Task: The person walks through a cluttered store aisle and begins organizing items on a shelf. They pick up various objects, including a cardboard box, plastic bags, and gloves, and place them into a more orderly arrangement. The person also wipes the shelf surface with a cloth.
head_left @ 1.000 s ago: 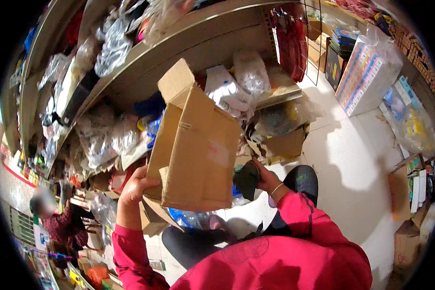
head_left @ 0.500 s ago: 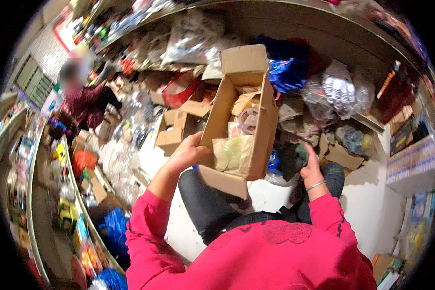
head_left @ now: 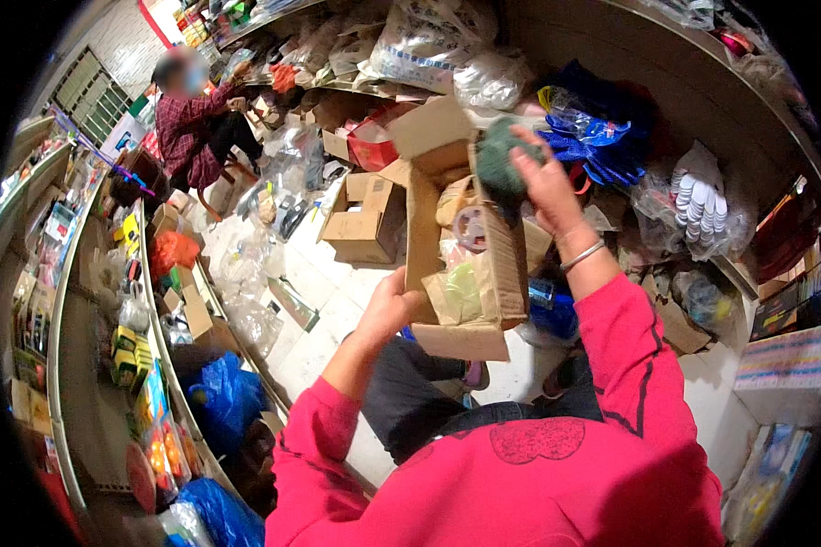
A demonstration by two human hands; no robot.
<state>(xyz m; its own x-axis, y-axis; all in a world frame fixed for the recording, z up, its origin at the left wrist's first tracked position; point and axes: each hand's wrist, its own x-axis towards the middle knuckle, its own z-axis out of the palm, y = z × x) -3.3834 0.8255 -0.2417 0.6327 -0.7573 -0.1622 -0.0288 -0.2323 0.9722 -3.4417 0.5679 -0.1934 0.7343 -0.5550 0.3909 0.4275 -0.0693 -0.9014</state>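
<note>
My left hand (head_left: 392,303) is closed on the near left wall of a long open cardboard box (head_left: 504,278), which is held tilted over my knees. Inside lie a roll of clear tape (head_left: 470,228), a pale green packet (head_left: 462,292) and some brown paper-like pieces. My right hand (head_left: 545,182) is at the far right rim, its fingers wrapped round a dark green wad (head_left: 500,164) that looks like a cloth or scouring pad. The wad covers part of that rim.
A smaller open carton (head_left: 365,223) stands on the floor at far left of the box. Blue bundled goods (head_left: 602,137) and bagged white gloves (head_left: 700,205) sit on the shelf to the right. A co-worker (head_left: 196,118) sits at far left. Stocked shelving (head_left: 160,337) runs along the left.
My right hand has risen from beside my right knee to the box's far right rim, carrying the green wad. My left hand still grips the box. The whole view has shifted a little.
</note>
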